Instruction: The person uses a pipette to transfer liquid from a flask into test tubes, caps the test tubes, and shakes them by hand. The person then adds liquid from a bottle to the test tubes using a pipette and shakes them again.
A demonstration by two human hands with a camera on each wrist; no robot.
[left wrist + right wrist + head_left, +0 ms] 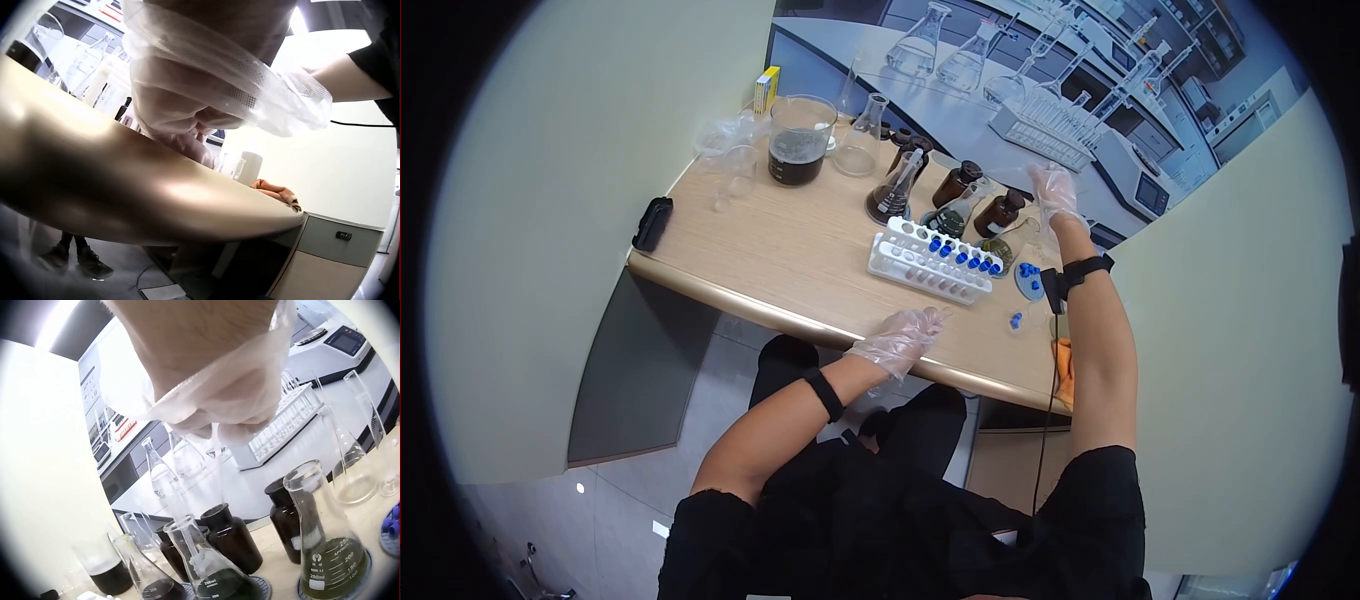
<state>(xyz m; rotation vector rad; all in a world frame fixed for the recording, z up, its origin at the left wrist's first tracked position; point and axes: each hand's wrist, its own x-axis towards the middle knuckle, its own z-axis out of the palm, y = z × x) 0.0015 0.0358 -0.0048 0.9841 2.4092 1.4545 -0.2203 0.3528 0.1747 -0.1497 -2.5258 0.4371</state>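
Observation:
My gloved right hand [1055,192] is raised at the back right, above the brown bottles. It pinches a thin, translucent dropper [219,464], which hangs down over an open brown bottle [232,540] in the right wrist view. My gloved left hand [900,343] rests at the table's front edge, fingers loosely bent, with nothing showing in its grasp. Just beyond it stands a white test tube rack [930,270] with several blue-stoppered tubes. Flasks of dark and greenish liquid, among them a conical flask [331,550], stand between rack and bottles.
A large beaker of dark liquid [797,160] and a clear conical flask [860,150] stand at the back left. Blue stoppers [1028,272] lie in a dish near my right forearm. An orange cloth [1064,372] lies at the right front edge.

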